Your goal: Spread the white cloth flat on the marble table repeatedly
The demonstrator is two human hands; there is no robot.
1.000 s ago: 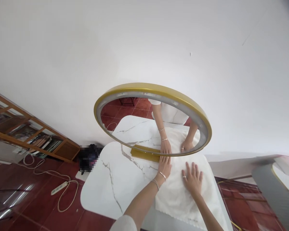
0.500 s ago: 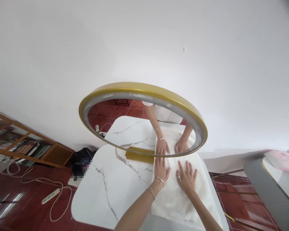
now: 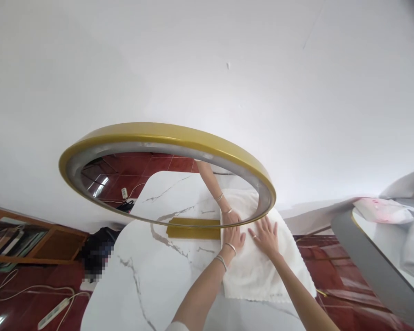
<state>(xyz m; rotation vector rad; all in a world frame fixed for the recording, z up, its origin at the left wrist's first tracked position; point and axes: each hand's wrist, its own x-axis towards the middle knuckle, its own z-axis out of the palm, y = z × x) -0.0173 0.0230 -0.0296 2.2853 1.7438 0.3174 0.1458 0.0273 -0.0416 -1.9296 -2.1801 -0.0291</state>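
Head view: both hands lie flat, fingers spread, on a white cloth (image 3: 262, 271) spread over the right part of a marble table (image 3: 148, 280). The left hand (image 3: 233, 239) presses the cloth's far left corner, just beside the gold base (image 3: 193, 228) of a round mirror (image 3: 165, 179); the right hand (image 3: 266, 236) rests near it, at the cloth's far edge. Neither grips anything. The mirror stands at the table's back against a white wall (image 3: 207, 69) and reflects the hands, cloth and red floor. A wooden shelf (image 3: 27, 236) at left holds books. A power strip (image 3: 53, 312) lies on the floor.
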